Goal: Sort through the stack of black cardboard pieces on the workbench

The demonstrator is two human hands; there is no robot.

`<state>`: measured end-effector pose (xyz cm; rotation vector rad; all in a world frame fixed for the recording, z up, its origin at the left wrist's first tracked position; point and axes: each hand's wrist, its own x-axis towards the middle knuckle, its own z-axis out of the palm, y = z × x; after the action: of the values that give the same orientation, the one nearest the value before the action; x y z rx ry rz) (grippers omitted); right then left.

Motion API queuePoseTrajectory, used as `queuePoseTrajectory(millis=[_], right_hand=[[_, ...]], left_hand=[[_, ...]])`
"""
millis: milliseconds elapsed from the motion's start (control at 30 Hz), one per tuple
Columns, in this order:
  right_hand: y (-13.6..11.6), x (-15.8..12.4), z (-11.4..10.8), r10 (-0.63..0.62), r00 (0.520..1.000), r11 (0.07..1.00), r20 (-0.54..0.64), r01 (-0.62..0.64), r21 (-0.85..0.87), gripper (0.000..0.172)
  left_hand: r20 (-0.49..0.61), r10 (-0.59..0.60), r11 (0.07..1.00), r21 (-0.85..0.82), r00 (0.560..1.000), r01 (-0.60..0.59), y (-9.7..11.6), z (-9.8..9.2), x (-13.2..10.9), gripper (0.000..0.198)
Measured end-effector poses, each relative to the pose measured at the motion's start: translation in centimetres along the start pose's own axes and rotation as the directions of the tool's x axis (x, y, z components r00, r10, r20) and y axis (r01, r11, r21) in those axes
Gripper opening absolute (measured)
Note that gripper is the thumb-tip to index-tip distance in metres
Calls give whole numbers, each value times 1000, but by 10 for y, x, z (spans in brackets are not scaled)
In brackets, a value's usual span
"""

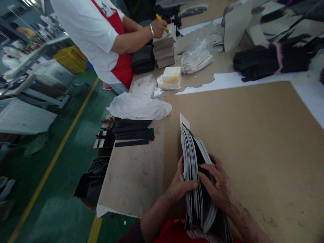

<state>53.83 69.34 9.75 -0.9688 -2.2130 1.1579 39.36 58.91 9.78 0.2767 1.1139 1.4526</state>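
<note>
A thick stack of thin flat pieces (194,158), black with white edges, stands on edge on the brown board (253,135) in front of me. My left hand (179,185) grips the stack's left side, thumb pressed over the top edges. My right hand (217,184) is on the right side, fingers curled into the stack and parting the pieces.
Black strips (133,132) and crumpled white plastic (139,106) lie to the left. A co-worker in a white shirt and red apron (106,37) marks a stack of grey pieces (164,50) with a yellow tool. A pale block (172,77) and black bundles (270,60) lie farther back.
</note>
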Motion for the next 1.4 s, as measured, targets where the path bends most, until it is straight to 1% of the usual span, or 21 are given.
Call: queuePoseTrajectory(millis=[267,567,733,933,1000,1167,1200,1267,1333,1400], right_hand=[[-2,0,-3,-9,1000,1000,11,9,7,20],[-2,1,-1,-14,1000,999,-8,14,-36,25],[-3,2,-2,-5,1000,999,1,5,-43,26],[-3,3,-3,-40,999,998,-4,40,-56,24],[-2,2,-5,-44,999,996,-11,43,-72,27],[1,-4,-7,-78,997,992,-26,75,-103,43],[1,-5,-8,-88,996,992,-21,85,-98,42],[0,-6,-7,-103,995,991,-13,102,-83,35],[-2,-6,-5,-89,996,993,-8,88,-81,25],[-5,-5,-3,-62,998,993,-3,61,-99,23]], left_hand=[[-15,-15,1000,-9,1000,15,0,0,0,116],[-17,-5,1000,-12,1000,5,-1,1,2,114],[-20,-26,1000,-12,999,26,0,1,1,116],[-26,-35,998,-52,999,34,-1,1,1,115],[-28,-31,998,-62,999,29,-2,2,1,114],[-42,-16,998,-54,999,14,3,4,0,112],[-40,-17,998,-53,999,15,4,5,-1,112],[-33,-17,998,-57,999,15,5,6,-1,111],[-29,-14,999,-48,999,13,6,7,-2,113],[-43,-23,1000,-6,999,23,7,6,-1,114]])
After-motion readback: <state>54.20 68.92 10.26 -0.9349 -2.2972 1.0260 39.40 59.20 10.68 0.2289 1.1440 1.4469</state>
